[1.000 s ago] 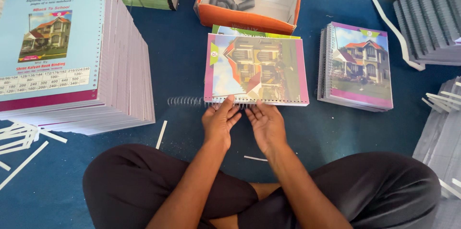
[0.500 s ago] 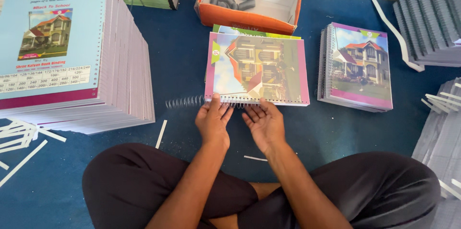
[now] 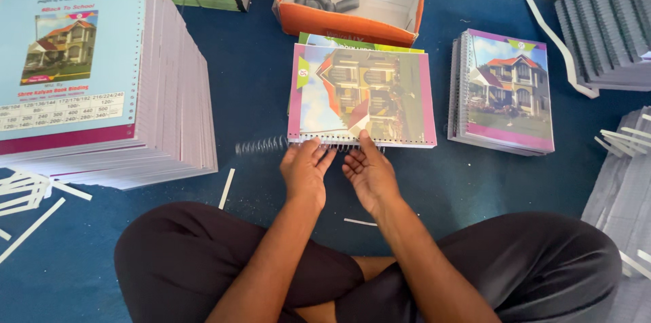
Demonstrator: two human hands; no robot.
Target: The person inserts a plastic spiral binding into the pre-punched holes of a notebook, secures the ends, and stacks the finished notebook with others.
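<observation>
Glossy paper notebook cover, metal spiral

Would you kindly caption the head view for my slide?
Both hands, left hand and right hand, at a notebook's near edge, wire spiral sticking out left.

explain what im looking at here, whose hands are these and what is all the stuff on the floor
This is one picture from a camera worn on a person's head, looking down. The person sits cross-legged on a blue floor. Their left hand and right hand work at the near edge of a notebook with a house picture on its cover, where a metal spiral coil sticks out to the left. A tall stack of unbound notebooks stands on the left, a small pile of spiral-bound notebooks on the right, and an orange cardboard box holding dark coils lies beyond. White paper strips are scattered around.
</observation>
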